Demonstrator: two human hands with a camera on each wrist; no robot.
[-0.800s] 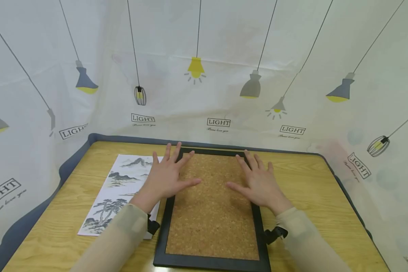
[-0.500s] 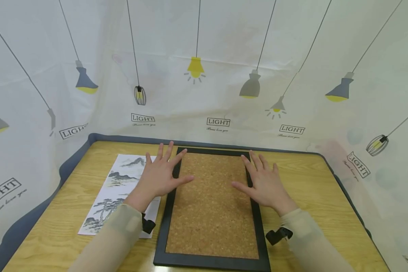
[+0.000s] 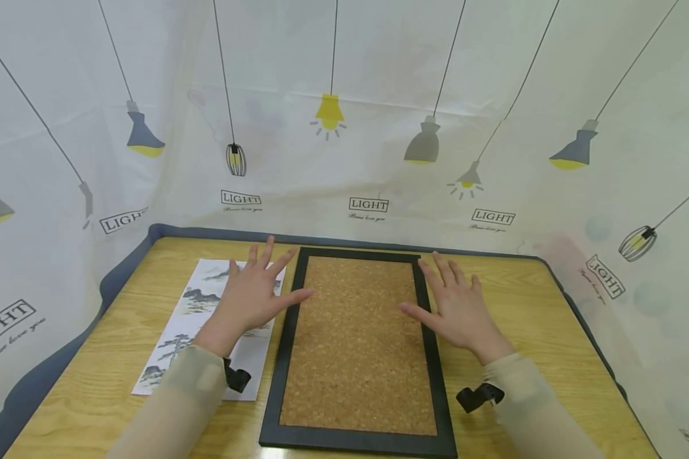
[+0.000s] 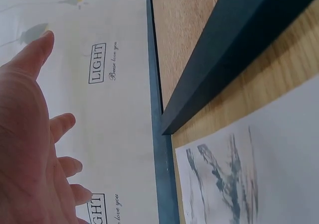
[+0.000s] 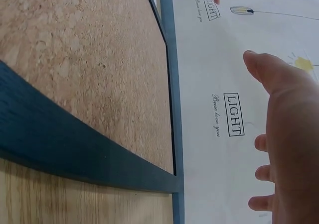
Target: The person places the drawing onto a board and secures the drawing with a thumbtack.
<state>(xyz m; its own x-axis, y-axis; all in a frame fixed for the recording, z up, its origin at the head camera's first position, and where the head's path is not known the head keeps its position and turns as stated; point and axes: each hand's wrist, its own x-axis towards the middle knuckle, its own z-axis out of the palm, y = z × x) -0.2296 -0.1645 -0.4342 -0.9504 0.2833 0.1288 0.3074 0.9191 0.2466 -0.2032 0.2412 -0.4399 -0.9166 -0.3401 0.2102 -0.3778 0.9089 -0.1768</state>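
Note:
A cork board (image 3: 358, 357) in a black frame (image 3: 356, 440) lies flat on the wooden table. To its left is a white sheet printed with an ink landscape (image 3: 247, 370), partly covered from view by the left arm. My left hand (image 3: 247, 293) hovers above the sheet and the board's left edge, fingers spread, holding nothing. Over the right edge of the frame hangs my right hand (image 3: 462, 312), also spread and without anything in it. Both wrist views show the hands raised apart from the board (image 5: 99, 74) and the paper (image 4: 279, 149).
Behind the wooden table (image 3: 528, 331) rises a pale cloth (image 3: 298, 172) printed with lamps and the word LIGHT. It also encloses the left and right sides. A dark blue band (image 3: 379, 247) runs along the table's back edge.
My hands have moved apart: the left has shifted left over the paper, the right a little to the right. More of the cork shows between them. Board and paper have stayed put.

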